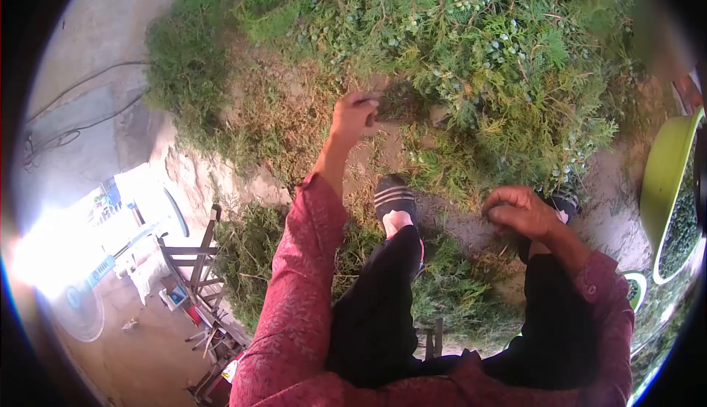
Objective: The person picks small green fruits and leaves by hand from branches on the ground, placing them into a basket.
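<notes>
My left hand reaches forward over the littered ground, its fingers curled in toward the thumb. Whatever it may hold is too small to make out. To its right lies a large heap of green conifer branches bearing pale bluish berries. My right hand hovers at the near edge of that heap, close to my right shoe. Its fingers are bent and stand apart from the thumb, with nothing visible between them. My left shoe, dark with pale stripes, rests between the two hands.
A lime-green basin stands at the right, with green bits inside. Loose sprigs cover the ground around my legs. At the lower left are a wooden chair frame and a fan. A dark cable runs along the left.
</notes>
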### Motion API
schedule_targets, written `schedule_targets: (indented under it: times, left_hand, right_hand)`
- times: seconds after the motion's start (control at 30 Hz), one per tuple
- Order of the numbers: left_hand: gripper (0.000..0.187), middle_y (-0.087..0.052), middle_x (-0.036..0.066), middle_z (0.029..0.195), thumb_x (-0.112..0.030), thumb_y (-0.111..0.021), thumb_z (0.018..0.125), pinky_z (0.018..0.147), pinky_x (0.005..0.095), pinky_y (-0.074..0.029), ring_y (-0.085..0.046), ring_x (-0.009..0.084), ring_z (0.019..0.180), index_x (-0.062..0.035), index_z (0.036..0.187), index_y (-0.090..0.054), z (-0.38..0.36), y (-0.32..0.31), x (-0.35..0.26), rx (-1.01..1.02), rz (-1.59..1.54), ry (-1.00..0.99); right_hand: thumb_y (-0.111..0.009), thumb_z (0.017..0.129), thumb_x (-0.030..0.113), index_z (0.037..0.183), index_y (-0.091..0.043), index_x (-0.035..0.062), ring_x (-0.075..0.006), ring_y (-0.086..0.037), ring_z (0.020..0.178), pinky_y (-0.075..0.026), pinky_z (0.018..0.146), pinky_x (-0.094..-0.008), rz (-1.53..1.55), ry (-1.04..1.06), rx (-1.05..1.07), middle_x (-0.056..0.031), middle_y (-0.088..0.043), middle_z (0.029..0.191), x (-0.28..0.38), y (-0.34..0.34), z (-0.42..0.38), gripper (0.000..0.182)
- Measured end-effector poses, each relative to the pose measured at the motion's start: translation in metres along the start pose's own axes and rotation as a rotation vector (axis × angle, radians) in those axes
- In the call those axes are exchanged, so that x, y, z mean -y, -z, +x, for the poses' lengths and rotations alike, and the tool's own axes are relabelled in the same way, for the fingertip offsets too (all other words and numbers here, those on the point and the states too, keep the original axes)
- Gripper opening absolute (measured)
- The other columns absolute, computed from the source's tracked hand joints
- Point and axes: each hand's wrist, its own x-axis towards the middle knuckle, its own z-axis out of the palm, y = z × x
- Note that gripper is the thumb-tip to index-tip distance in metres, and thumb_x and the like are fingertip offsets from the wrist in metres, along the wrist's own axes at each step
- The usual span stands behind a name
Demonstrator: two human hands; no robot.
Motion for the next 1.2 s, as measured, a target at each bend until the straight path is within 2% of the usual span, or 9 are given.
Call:
schedule_targets:
  times: [0.07,0.13,0.27,0.33,0.47,0.57,0.8,0.97,1.2]
  left_hand:
    - [0.016,-0.057,0.005,0.074,-0.009,-0.056,0.081,0.056,0.0354,-0.045,-0.055,0.0174,0.062,-0.002,0.095,-0.057,-0.014,0.011,0.004,0.09,-0.291,0.05]
    - [0.003,-0.06,0.008,0.072,-0.004,-0.054,0.081,0.051,0.0296,-0.045,-0.056,0.0154,0.059,-0.0049,0.081,-0.057,-0.032,0.016,0.004,0.137,-0.85,0.108]
    - [0.003,-0.06,0.007,0.073,-0.005,-0.057,0.08,0.05,0.0301,-0.046,-0.056,0.0147,0.059,-0.006,0.082,-0.058,-0.056,0.015,0.002,0.096,-0.942,0.194]
    - [0.01,-0.057,0.006,0.076,-0.007,-0.056,0.08,0.059,0.0331,-0.045,-0.055,0.0168,0.066,-0.0049,0.09,-0.057,-0.057,0.009,0.007,0.151,-0.696,0.163]
    - [0.012,-0.06,0.006,0.073,-0.008,-0.057,0.079,0.056,0.0305,-0.044,-0.057,0.0153,0.065,-0.0038,0.089,-0.061,-0.037,-0.015,0.009,0.061,-0.246,0.035]
    - [0.016,-0.062,0.008,0.066,-0.012,-0.061,0.072,0.056,0.0283,-0.046,-0.057,0.0148,0.057,-0.0011,0.083,-0.063,-0.032,-0.036,0.002,-0.273,0.438,-0.293]
    - [0.019,-0.062,0.013,0.069,-0.013,-0.062,0.068,0.062,0.0313,-0.047,-0.06,0.0222,0.063,-0.0036,0.085,-0.064,-0.024,-0.044,0.019,-0.264,0.604,-0.37]
    - [0.021,-0.061,0.017,0.075,-0.015,-0.057,0.071,0.069,0.0384,-0.047,-0.059,0.0331,0.072,-0.0062,0.09,-0.061,-0.028,-0.051,0.008,-0.288,0.794,-0.264]
    - [0.016,-0.06,0.018,0.077,-0.016,-0.054,0.075,0.07,0.0397,-0.046,-0.058,0.0357,0.076,-0.0065,0.088,-0.058,-0.036,-0.053,0.007,-0.268,0.914,-0.304]
  right_hand:
    - [-0.056,0.079,0.015,0.088,-0.058,0.0016,-0.0048,-0.051,0.063,-0.044,0.058,-0.0212,-0.004,0.052,-0.001,0.0016,-0.056,0.073,-0.007,0.003,-0.001,0.016]
    - [-0.056,0.08,0.016,0.089,-0.057,0.0014,-0.0051,-0.051,0.063,-0.044,0.057,-0.0213,-0.014,0.103,0.001,0.0014,-0.056,0.072,-0.009,0.004,-0.002,0.017]
    - [-0.056,0.081,0.017,0.09,-0.056,0.0013,-0.0058,-0.052,0.061,-0.043,0.056,-0.0217,0.005,0.051,0.002,0.001,-0.055,0.069,-0.007,0.0,-0.005,0.018]
    - [-0.056,0.081,0.018,0.09,-0.056,0.0013,-0.0059,-0.052,0.061,-0.043,0.056,-0.0216,-0.008,0.056,0.004,0.0011,-0.055,0.069,-0.007,-0.002,-0.006,0.018]
    - [-0.056,0.082,0.018,0.09,-0.056,0.0014,-0.0054,-0.051,0.061,-0.042,0.055,-0.0207,0.008,0.05,0.008,0.0013,-0.055,0.069,-0.012,-0.004,-0.007,0.019]
    - [-0.056,0.082,0.019,0.089,-0.056,0.0016,-0.0057,-0.05,0.06,-0.041,0.054,-0.0206,0.028,0.056,0.016,0.0007,-0.055,0.068,-0.015,-0.005,-0.007,0.019]
    - [-0.055,0.082,0.019,0.089,-0.056,0.0015,-0.0065,-0.049,0.058,-0.04,0.051,-0.021,0.04,0.085,0.031,0.0002,-0.054,0.067,-0.021,-0.001,-0.01,0.018]
    - [-0.055,0.082,0.018,0.089,-0.056,0.0022,-0.0061,-0.05,0.058,-0.041,0.052,-0.0213,0.038,0.072,0.012,0.0006,-0.054,0.067,-0.022,0.0,-0.014,0.017]
    - [-0.054,0.083,0.017,0.089,-0.057,0.002,-0.0054,-0.049,0.058,-0.041,0.053,-0.021,0.069,0.055,-0.018,0.0011,-0.054,0.068,-0.017,-0.001,-0.014,0.016]
